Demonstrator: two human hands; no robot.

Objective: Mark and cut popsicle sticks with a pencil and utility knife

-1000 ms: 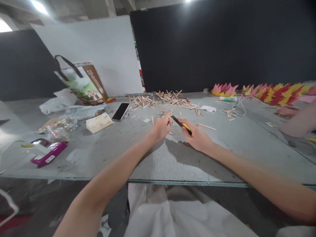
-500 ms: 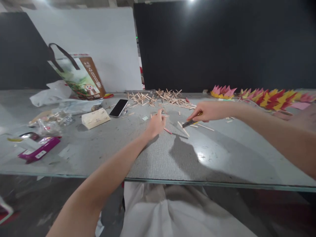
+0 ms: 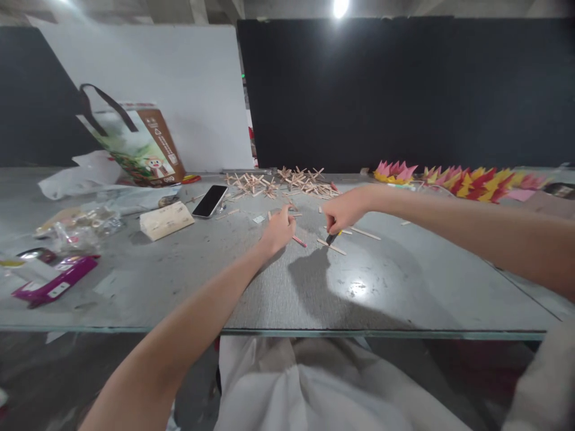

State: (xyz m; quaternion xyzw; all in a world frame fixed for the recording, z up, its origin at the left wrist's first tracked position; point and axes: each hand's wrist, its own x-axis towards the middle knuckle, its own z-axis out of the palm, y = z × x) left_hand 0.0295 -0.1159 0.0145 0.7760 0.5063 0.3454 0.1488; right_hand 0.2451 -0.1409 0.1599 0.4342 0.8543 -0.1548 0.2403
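Note:
My right hand (image 3: 344, 209) is closed around a black and yellow cutter (image 3: 333, 237), whose tip points down at the grey table (image 3: 381, 287) beside a loose wooden stick (image 3: 331, 246). My left hand (image 3: 278, 230) rests on the table just to the left, fingers curled, with a thin stick poking out at its fingertips. A small red stick (image 3: 299, 241) lies between the two hands. A heap of glued wooden stick crosses (image 3: 287, 181) sits behind the hands near the table's far edge.
A phone (image 3: 209, 200) and a wooden block (image 3: 166, 220) lie left of the hands. Further left are a paper bag (image 3: 139, 143), plastic wrappers (image 3: 81, 224) and a purple packet (image 3: 54, 284). Folded paper shapes (image 3: 462, 178) line the far right.
My right hand with the cutter swung out to the right, then came back left and lowered its tip beside a stick. My left hand stayed near the same spot.

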